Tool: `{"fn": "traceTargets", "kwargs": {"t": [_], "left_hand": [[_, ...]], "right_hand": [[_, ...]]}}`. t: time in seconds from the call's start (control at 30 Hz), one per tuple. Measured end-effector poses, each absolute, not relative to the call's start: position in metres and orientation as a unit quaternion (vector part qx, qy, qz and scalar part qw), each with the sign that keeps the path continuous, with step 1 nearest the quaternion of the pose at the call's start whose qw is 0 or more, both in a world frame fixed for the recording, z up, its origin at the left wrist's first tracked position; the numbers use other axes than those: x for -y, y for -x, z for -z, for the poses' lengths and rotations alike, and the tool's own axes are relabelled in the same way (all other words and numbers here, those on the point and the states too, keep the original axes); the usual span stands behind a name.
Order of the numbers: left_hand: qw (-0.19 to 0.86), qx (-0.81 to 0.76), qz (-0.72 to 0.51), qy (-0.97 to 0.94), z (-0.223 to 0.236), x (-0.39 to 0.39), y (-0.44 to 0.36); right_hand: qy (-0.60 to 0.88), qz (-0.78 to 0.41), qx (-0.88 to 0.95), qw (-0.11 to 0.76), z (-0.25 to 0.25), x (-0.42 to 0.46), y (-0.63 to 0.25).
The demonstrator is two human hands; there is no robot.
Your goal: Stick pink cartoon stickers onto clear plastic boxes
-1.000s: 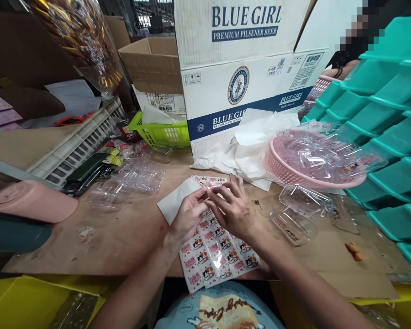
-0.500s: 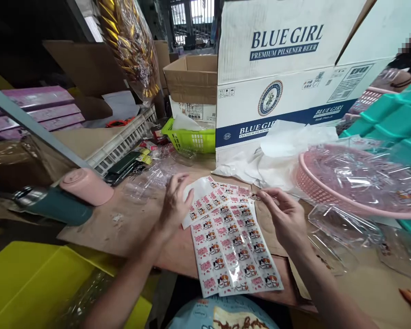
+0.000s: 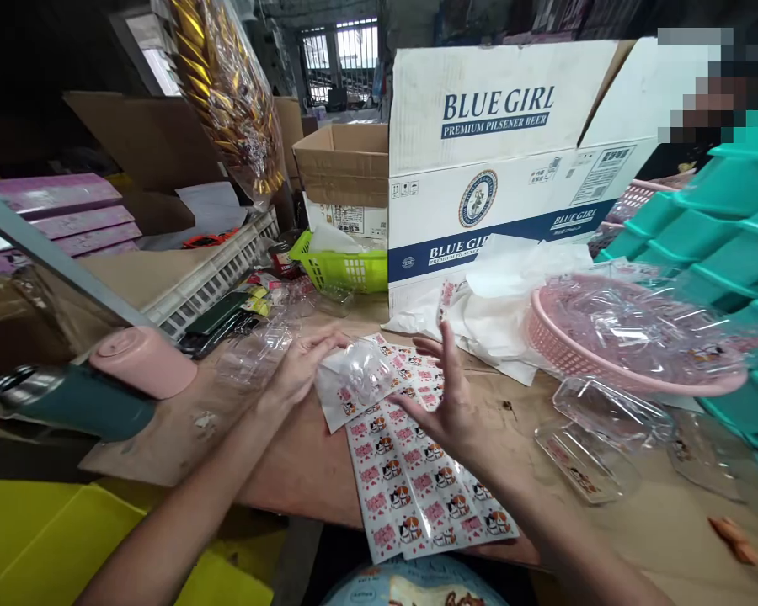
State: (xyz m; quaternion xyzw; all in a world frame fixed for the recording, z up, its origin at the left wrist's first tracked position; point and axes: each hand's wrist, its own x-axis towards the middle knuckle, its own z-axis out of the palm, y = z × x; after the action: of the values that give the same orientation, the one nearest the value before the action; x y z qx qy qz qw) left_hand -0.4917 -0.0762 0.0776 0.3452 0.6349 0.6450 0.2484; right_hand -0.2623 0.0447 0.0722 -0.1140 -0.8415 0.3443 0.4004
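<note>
My left hand (image 3: 308,364) pinches the edge of a small clear plastic container (image 3: 367,372) above the sticker sheets. My right hand (image 3: 447,396) is just right of it, fingers spread and thumb pointing toward the container. A small pink-and-white sticker (image 3: 448,293) shows at the tip of a raised finger; whether it clings there I cannot tell. Beneath both hands lie overlapping sticker sheets (image 3: 410,471) printed with cartoon cats and pink lettering. Part of the top sheet is hidden by the container and my right hand.
A pink basket (image 3: 632,379) of clear plastic pieces stands right, with loose clear trays (image 3: 606,408) before it. Crumpled white paper (image 3: 499,311) lies by a large beer carton (image 3: 518,181). A teal bottle (image 3: 79,404) and a pink cup (image 3: 145,362) lie left.
My left hand, empty over the sheet before, now holds a clear container. My right hand has moved left and opened from a pinch on a sticker. The view has shifted slightly.
</note>
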Motion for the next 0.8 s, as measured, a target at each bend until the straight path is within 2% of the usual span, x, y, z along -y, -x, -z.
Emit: {"fn": "traceTargets", "kwargs": {"t": [0.07, 0.2, 0.27, 0.33, 0.5, 0.67, 0.7, 0.73, 0.8], "left_hand": [[0.324, -0.567, -0.72, -0.236, -0.075, 0.072, 0.465], [0.364, -0.5, -0.776, -0.125, -0.07, 0.065, 0.428], [0.371, -0.481, -0.785, -0.119, -0.067, 0.064, 0.423], [0.367, -0.485, -0.783, -0.13, -0.062, 0.063, 0.43], [0.233, -0.646, -0.704, -0.18, -0.052, 0.068, 0.482], [0.013, -0.72, -0.621, -0.31, -0.07, 0.073, 0.475], [0.028, -0.714, -0.597, -0.364, -0.074, 0.072, 0.461], [0.103, -0.694, -0.58, -0.414, -0.078, 0.07, 0.446], [0.355, -0.6, -0.552, -0.457, -0.082, 0.062, 0.418]], "right_hand": [[0.091, -0.281, 0.871, 0.393, -0.072, -0.04, 0.27], [0.071, -0.184, 0.913, 0.358, -0.066, -0.03, 0.275], [0.068, -0.207, 0.907, 0.361, -0.062, -0.03, 0.272], [0.092, -0.287, 0.877, 0.375, -0.061, -0.035, 0.267], [0.197, -0.476, 0.784, 0.347, -0.073, -0.065, 0.252], [0.182, -0.519, 0.774, 0.313, -0.079, -0.077, 0.247], [0.172, -0.527, 0.776, 0.302, -0.079, -0.076, 0.249], [0.154, -0.536, 0.78, 0.284, -0.079, -0.077, 0.25], [0.109, -0.539, 0.8, 0.24, -0.081, -0.078, 0.254]]}}
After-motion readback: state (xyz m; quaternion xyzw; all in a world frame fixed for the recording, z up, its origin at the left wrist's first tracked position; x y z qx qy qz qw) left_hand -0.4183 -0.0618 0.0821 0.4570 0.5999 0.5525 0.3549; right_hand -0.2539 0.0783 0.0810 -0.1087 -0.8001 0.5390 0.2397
